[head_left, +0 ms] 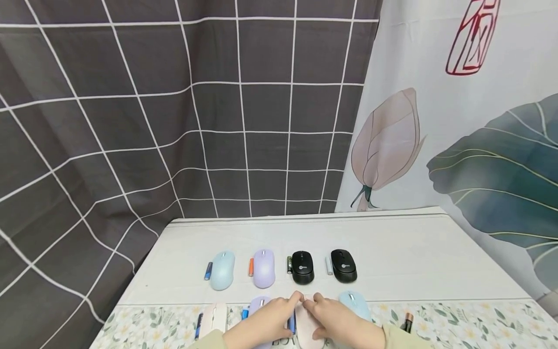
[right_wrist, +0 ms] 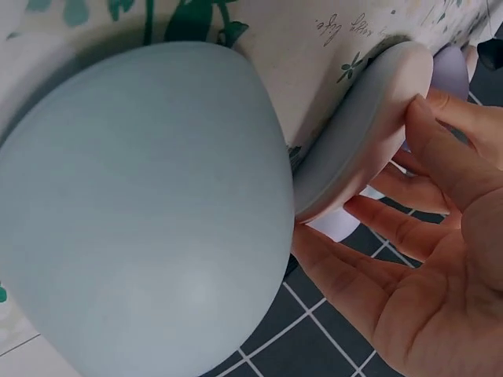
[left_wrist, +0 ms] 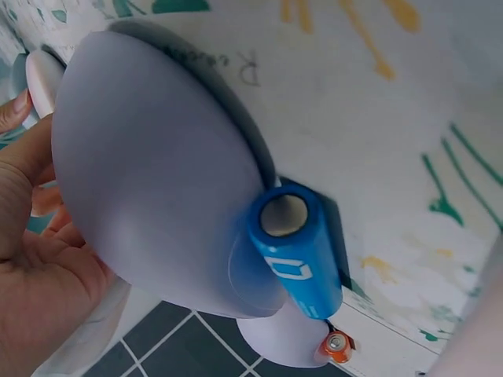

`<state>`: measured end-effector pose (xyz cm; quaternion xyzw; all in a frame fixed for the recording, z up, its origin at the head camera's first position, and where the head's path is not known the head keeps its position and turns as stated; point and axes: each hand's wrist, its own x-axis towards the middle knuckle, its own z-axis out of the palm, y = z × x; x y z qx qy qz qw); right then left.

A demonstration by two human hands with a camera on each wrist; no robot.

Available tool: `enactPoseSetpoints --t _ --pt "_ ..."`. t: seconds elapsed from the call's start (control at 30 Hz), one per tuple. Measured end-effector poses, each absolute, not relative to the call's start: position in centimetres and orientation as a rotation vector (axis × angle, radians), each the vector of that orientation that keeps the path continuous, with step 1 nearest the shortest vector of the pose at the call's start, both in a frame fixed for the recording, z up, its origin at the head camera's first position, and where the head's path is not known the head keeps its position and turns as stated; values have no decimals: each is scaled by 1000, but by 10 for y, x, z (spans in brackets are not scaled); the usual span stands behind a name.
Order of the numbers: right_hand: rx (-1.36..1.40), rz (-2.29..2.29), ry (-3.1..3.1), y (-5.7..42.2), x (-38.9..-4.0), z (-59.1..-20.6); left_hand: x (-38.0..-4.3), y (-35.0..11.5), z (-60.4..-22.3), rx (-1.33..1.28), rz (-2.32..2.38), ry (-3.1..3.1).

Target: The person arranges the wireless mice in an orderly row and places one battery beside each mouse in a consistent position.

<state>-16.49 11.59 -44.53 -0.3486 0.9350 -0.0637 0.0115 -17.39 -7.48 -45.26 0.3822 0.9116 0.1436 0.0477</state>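
Note:
At the front of the table, a pale pink computer mouse [head_left: 308, 325] sits between my two hands. My right hand [head_left: 333, 317] grips its right side, with the thumb low and the index finger at its front end. From the other side my left hand [head_left: 279, 315] pinches at the front end, fingertips close to the right hand's. A blue battery [head_left: 291, 324] shows beside the pink mouse, next to the left hand. The left wrist view has a purple mouse [left_wrist: 157, 173] and a light blue battery [left_wrist: 295, 247] close by; a pale blue mouse [right_wrist: 149, 204] fills the right wrist view.
Behind, in a row, stand a blue mouse [head_left: 222, 270], a purple mouse [head_left: 264, 268] and two black mice [head_left: 302, 267], each with a battery beside it. A white mouse [head_left: 213, 317] lies at front left. Dark batteries with copper ends [head_left: 408, 322] stand at the right.

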Motion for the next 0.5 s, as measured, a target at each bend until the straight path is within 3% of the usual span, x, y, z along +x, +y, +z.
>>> enactPoseSetpoints --t 0.5 --pt "-991 -404 2725 147 -172 -420 -172 -78 -453 1162 428 2774"
